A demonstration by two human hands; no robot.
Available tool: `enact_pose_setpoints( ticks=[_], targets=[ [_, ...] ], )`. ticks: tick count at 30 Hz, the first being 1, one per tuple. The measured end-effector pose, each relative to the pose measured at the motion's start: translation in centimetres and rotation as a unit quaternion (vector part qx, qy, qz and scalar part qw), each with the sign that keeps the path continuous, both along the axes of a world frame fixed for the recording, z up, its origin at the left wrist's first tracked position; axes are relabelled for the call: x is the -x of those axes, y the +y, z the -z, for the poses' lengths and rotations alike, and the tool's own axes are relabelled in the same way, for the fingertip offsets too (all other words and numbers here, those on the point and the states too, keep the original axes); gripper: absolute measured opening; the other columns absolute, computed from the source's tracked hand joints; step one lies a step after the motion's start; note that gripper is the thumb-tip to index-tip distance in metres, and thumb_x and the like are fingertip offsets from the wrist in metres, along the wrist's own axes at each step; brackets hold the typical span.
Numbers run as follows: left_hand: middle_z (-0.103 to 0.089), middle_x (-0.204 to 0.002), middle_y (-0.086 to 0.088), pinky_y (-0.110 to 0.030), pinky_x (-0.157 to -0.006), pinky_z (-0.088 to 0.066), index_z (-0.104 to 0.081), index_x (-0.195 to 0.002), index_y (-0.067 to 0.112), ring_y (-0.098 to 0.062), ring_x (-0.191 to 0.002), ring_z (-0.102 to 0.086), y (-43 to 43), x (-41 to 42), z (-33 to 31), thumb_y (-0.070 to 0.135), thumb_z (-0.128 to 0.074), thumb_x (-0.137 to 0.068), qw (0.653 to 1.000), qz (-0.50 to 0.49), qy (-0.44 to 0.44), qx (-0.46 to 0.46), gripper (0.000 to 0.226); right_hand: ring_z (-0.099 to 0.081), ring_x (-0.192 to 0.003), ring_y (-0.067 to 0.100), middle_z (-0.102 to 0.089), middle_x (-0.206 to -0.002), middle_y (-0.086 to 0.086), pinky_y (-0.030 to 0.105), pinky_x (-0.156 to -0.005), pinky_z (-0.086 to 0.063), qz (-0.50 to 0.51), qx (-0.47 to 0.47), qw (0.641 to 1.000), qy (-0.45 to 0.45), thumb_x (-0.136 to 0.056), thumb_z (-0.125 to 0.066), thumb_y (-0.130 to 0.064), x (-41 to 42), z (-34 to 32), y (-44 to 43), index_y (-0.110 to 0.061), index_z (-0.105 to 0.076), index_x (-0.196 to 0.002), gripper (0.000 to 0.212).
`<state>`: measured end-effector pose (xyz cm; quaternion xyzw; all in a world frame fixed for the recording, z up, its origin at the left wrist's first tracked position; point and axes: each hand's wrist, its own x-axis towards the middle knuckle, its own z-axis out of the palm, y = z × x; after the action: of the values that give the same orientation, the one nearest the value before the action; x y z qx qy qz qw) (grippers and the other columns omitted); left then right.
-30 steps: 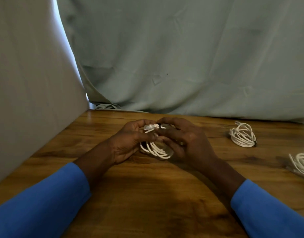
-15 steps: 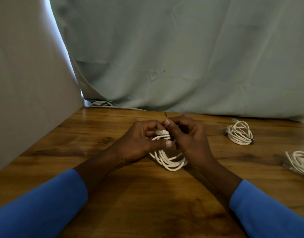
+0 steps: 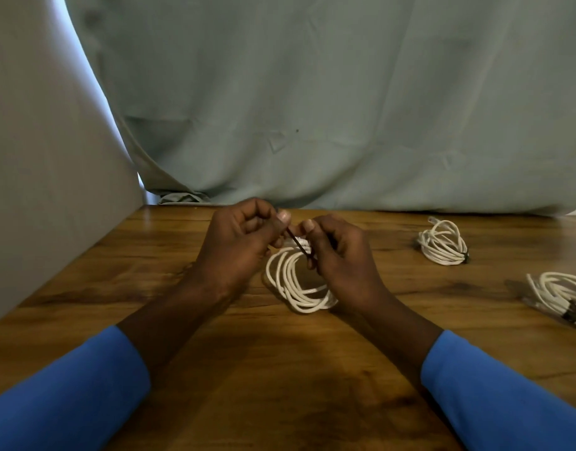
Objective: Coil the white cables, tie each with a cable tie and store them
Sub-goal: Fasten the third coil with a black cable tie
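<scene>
A coiled white cable (image 3: 293, 281) lies on the wooden table (image 3: 280, 369) between my hands, its far end lifted under my fingers. A thin black cable tie (image 3: 296, 244) runs across the top of the coil. My left hand (image 3: 238, 249) pinches the tie's upper end between thumb and fingers. My right hand (image 3: 338, 255) grips the coil's top and the tie's lower part with curled fingers.
Two more coiled white cables bound with black ties lie to the right: a white coil (image 3: 442, 244) farther back, a second coil (image 3: 563, 296) at the right edge. A grey-green cloth (image 3: 312, 109) hangs behind the table and a pale panel (image 3: 46, 174) stands on the left.
The coil has come down onto the table and its loops lie open. My left hand shifted from the coil onto the tie's end, and the tie now stretches between both hands.
</scene>
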<state>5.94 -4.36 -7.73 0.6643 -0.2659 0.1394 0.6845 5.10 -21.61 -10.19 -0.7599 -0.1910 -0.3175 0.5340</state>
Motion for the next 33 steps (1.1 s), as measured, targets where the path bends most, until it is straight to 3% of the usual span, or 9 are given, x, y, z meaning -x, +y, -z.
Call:
enact_pose_setpoints(
  ticks=[4, 9, 13, 16, 18, 22, 26, 29, 33],
  targets=[
    [-0.077, -0.082, -0.013, -0.021, -0.064, -0.051, -0.07, -0.087, 0.003, -0.017, -0.071, -0.07, 0.0, 0.5, -0.2, 0.02, -0.072, -0.093, 0.995, 0.038, -0.06, -0.077, 0.019, -0.059, -0.059, 0.014, -0.07, -0.087, 0.018, 0.026, -0.054, -0.045, -0.013, -0.086, 0.993, 0.085, -0.108, -0.056, -0.024, -0.3, 0.3, -0.2, -0.012, -0.07, -0.106, 0.018],
    [-0.076, -0.079, -0.006, -0.019, -0.067, -0.051, -0.069, -0.087, 0.004, -0.011, -0.072, -0.069, 0.0, 0.4, -0.5, 0.019, -0.073, -0.092, 0.992, 0.009, -0.101, -0.076, 0.017, -0.062, -0.065, 0.017, -0.065, -0.084, 0.008, 0.044, -0.057, -0.054, -0.001, 0.026, 0.999, 0.04, -0.111, -0.046, -0.02, 0.3, 0.2, -0.2, -0.028, -0.051, -0.126, 0.018],
    [-0.072, -0.076, -0.009, -0.019, -0.063, -0.048, -0.067, -0.086, 0.005, -0.007, -0.065, -0.062, 1.0, -0.8, -0.1, 0.011, -0.072, -0.096, 0.991, -0.044, -0.104, -0.078, 0.013, -0.059, -0.066, 0.005, -0.056, -0.077, -0.006, 0.03, -0.059, -0.05, -0.041, 0.103, 0.993, -0.03, -0.111, -0.041, -0.014, 1.4, -0.3, 1.6, -0.024, -0.038, -0.137, 0.028],
    [-0.068, -0.069, -0.015, -0.022, -0.057, -0.047, -0.064, -0.086, 0.0, -0.01, -0.059, -0.059, 1.0, -1.3, 0.0, 0.011, -0.07, -0.097, 0.996, -0.051, -0.057, -0.056, 0.017, -0.054, -0.062, 0.006, -0.05, -0.074, -0.01, 0.029, -0.056, -0.046, -0.052, 0.101, 0.992, -0.064, -0.11, -0.041, -0.012, 1.9, -0.8, 2.6, -0.022, -0.039, -0.133, 0.025],
    [-0.066, -0.061, -0.008, -0.021, -0.055, -0.047, -0.064, -0.082, 0.002, -0.009, -0.055, -0.059, 0.7, -1.4, 0.1, 0.01, -0.07, -0.096, 0.999, -0.046, 0.0, -0.024, 0.018, -0.055, -0.065, 0.007, -0.053, -0.076, -0.007, 0.034, -0.057, -0.048, -0.051, 0.096, 0.992, -0.068, -0.109, -0.044, -0.014, 2.0, -1.0, 2.3, -0.019, -0.046, -0.128, 0.02],
    [-0.07, -0.069, -0.011, -0.027, -0.059, -0.053, -0.069, -0.077, 0.003, -0.017, -0.06, -0.065, 0.5, -1.3, 0.5, 0.009, -0.075, -0.09, 0.989, 0.011, 0.143, 0.043, 0.016, -0.063, -0.101, 0.012, -0.061, -0.108, -0.004, 0.037, -0.086, -0.054, -0.058, 0.174, 0.981, -0.061, -0.097, -0.066, -0.019, 2.9, -0.3, 1.5, -0.016, -0.06, -0.128, 0.031],
    [-0.062, -0.07, -0.016, -0.031, -0.062, -0.054, -0.066, -0.085, -0.002, -0.024, -0.061, -0.06, 1.2, -1.6, 0.0, 0.011, -0.075, -0.087, 0.968, 0.064, 0.218, 0.11, 0.016, -0.059, -0.108, 0.009, -0.057, -0.114, -0.004, 0.029, -0.092, -0.05, -0.045, 0.225, 0.971, -0.069, -0.093, -0.068, -0.014, 2.5, -0.7, 1.3, -0.018, -0.064, -0.13, 0.038],
    [-0.064, -0.075, -0.018, -0.03, -0.058, -0.056, -0.066, -0.085, -0.002, -0.024, -0.062, -0.063, 1.5, -1.5, -0.2, 0.012, -0.077, -0.074, 0.956, 0.102, 0.257, 0.099, 0.021, -0.059, -0.11, 0.005, -0.059, -0.117, -0.003, 0.023, -0.093, -0.049, -0.029, 0.21, 0.972, -0.098, -0.091, -0.071, -0.01, 2.2, -0.7, 1.1, -0.016, -0.069, -0.125, 0.035],
    [-0.07, -0.098, -0.027, -0.041, -0.077, -0.059, -0.073, -0.097, -0.006, -0.033, -0.079, -0.067, 1.6, -1.3, 0.5, 0.013, -0.077, -0.066, 0.945, 0.114, 0.306, 0.034, 0.036, -0.063, -0.115, 0.006, -0.068, -0.119, -0.005, 0.026, -0.095, -0.053, -0.016, 0.194, 0.975, -0.103, -0.088, -0.078, -0.012, 2.0, -0.8, 0.4, -0.02, -0.075, -0.119, 0.032]
  ],
)
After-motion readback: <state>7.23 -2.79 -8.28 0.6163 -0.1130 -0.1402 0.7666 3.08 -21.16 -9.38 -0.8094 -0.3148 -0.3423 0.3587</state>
